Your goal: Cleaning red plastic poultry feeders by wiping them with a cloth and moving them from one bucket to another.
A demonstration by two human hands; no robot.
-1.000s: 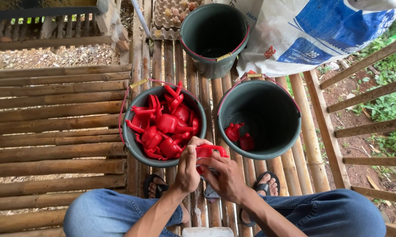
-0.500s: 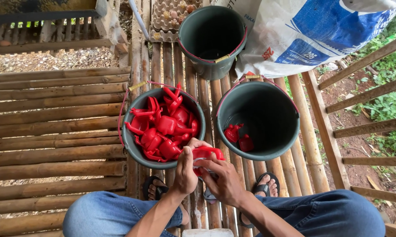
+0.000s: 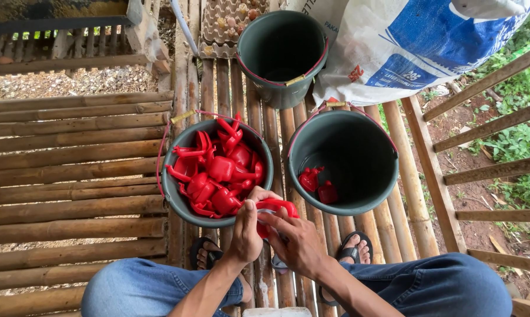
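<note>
- Head view: a red plastic part [image 3: 275, 209] is gripped by both hands, held low in frame between the two near buckets, above the bamboo slat floor [image 3: 71, 158].
- Left hand [image 3: 247, 232] is closed on the part's left side, fingers curled over it, just beside the rim of the left bucket.
- Right hand [image 3: 297, 240] is closed on the part from the right and below, fingertips pressed on its top edge.
- Left bucket [image 3: 177, 196], dark green with a pink wire handle, is seen heaped with red plastic parts [image 3: 218, 170].
- Right bucket [image 3: 359, 202], same kind, is seen holding two red pieces [image 3: 318, 185] at its bottom.
- Third bucket [image 3: 277, 88] is set further away, touching a white and blue sack [image 3: 406, 41].
- An egg tray [image 3: 227, 23] is seen at the top edge.
- Sandalled feet [image 3: 353, 249] and blue jeans [image 3: 435, 287] are seen at the bottom.
</note>
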